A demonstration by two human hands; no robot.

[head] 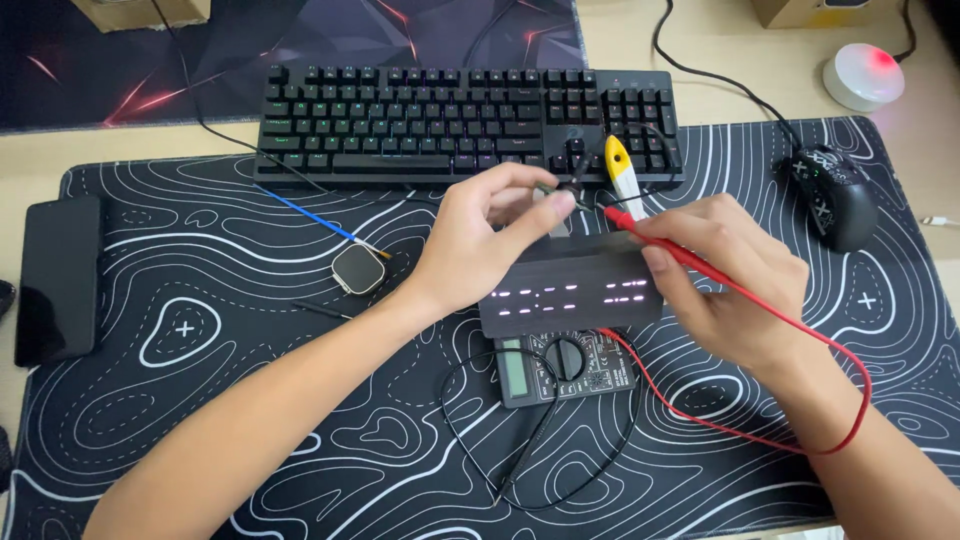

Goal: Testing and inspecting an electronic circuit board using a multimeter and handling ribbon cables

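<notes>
My left hand [478,238] pinches a black test probe [572,190] at the top left of a dark box with glowing dashes [570,291]. My right hand [728,275] grips a red test probe [655,240], whose tip touches the box's top edge. Below the box lies a grey multimeter [560,368], partly hidden by it. A red lead [800,430] loops from the meter round my right wrist. A black lead [520,450] loops over the mat in front of the meter.
A black keyboard [420,120] lies behind my hands on the patterned desk mat [250,400]. A yellow-tipped tool [622,170] rests by the keyboard. A smartwatch body [358,268], a blue-handled tool [300,210], a phone [58,280] and a mouse [835,195] lie around.
</notes>
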